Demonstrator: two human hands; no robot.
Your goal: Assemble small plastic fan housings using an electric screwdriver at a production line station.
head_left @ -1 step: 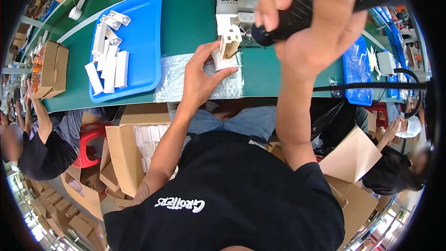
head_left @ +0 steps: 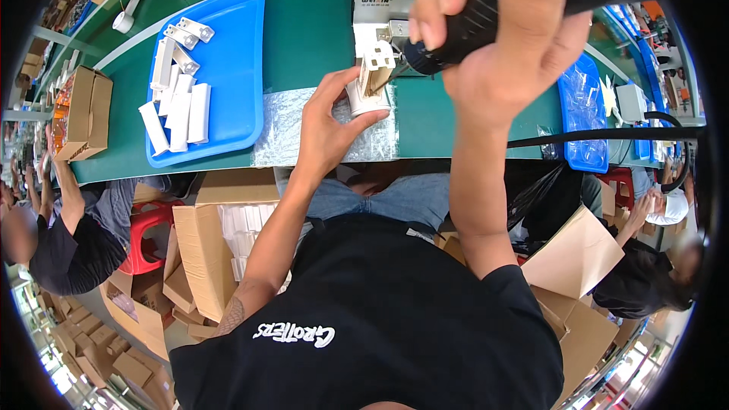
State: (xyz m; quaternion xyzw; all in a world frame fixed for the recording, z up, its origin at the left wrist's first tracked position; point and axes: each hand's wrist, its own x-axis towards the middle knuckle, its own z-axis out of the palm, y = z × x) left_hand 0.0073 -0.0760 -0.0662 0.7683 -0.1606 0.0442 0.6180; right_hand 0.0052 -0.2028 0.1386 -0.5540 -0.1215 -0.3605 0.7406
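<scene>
On the green bench, my left hand [head_left: 328,125] is closed with thumb and fingers around the round base of a white plastic fitting [head_left: 360,106]. The fitting stands upright, and its upper part has square openings and a hollow side facing right. My right hand [head_left: 501,80] grips a black electric screwdriver [head_left: 472,29], raised over the bench and tilted. The thin bit points down and left to the open side of the fitting. Whether its tip touches a screw I cannot tell. Plastic film lies on the bench beneath the fitting.
A silver-white machine [head_left: 383,11] stands just beyond the fitting. At left, a blue tray [head_left: 235,53] bears several white plastic pieces, beside a cardboard box [head_left: 91,114]. Another blue tray [head_left: 585,156] and a black cable [head_left: 607,137] are at right. Co-workers sit on both sides.
My right hand and the screwdriver have shifted slightly left, and the bit sits farther into the fitting's open side. My left hand and the fitting stay in place.
</scene>
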